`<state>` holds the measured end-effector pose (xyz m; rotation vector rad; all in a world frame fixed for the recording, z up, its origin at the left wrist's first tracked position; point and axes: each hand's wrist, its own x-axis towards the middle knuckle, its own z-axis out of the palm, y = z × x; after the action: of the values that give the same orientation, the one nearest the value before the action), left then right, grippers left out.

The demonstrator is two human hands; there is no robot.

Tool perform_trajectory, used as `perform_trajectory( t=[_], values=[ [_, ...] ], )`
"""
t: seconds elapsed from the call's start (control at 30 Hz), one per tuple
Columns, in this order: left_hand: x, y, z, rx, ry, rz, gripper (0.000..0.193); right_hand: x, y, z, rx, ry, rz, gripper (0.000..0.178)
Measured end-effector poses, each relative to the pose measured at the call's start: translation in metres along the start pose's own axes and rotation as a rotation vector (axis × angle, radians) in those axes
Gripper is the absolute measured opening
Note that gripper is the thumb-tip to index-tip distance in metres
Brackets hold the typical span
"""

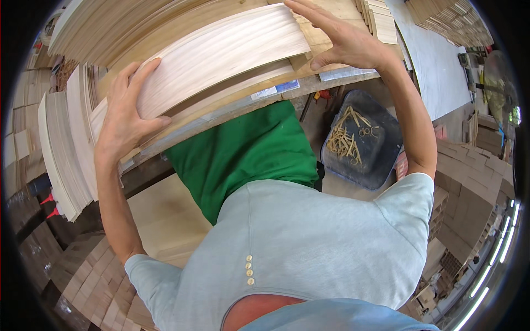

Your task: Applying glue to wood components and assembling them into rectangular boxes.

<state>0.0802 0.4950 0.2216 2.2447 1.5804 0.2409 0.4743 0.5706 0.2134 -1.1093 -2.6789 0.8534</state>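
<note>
A long, pale wooden board (226, 60) lies slanting across the workbench in front of me. My left hand (126, 107) grips its left part, with the fingers by the far edge and the thumb at the near edge. At the right end of the board, my right hand (348, 41) is spread open, its fingers reaching to the far corner and its thumb close to the near corner. Beneath the board's near edge, another pale wood piece (243, 85) shows in shadow. The hidden left end of the board cannot be made out behind my left hand.
Stacked thin boards (116, 33) stand at the far left, and more upright boards (63, 154) beside the bench. Wood strips (381, 22) lie at the far right. Below the bench, a dark plastic tub (381, 149) holds rubber bands. Green cloth (248, 160) covers my lap.
</note>
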Motion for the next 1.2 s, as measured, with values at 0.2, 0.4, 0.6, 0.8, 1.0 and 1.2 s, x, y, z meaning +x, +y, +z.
perform_trajectory(
  t=[0.2,0.4,0.6,0.8,1.0,1.2],
  values=[
    [0.003,0.001,0.008,0.019,0.001,-0.005,0.094,0.003,0.003,0.006,0.008,-0.02,-0.011,0.107],
    [0.005,0.001,0.015,-0.002,0.0,-0.003,0.094,0.004,0.002,0.007,0.039,-0.018,0.014,0.104],
    [-0.003,-0.006,0.015,0.048,0.017,-0.013,0.093,0.014,0.004,0.02,0.047,0.071,-0.114,0.088],
    [-0.023,-0.032,0.003,0.222,0.104,0.113,0.101,0.002,0.015,0.031,0.218,0.142,0.015,0.098],
    [-0.085,-0.086,-0.038,-0.011,0.0,-0.197,0.113,0.01,0.006,0.03,0.194,0.154,0.03,0.105],
    [-0.082,-0.1,-0.03,-0.171,-0.069,-0.207,0.105,0.013,0.011,0.034,0.213,0.157,0.091,0.11]
  ],
)
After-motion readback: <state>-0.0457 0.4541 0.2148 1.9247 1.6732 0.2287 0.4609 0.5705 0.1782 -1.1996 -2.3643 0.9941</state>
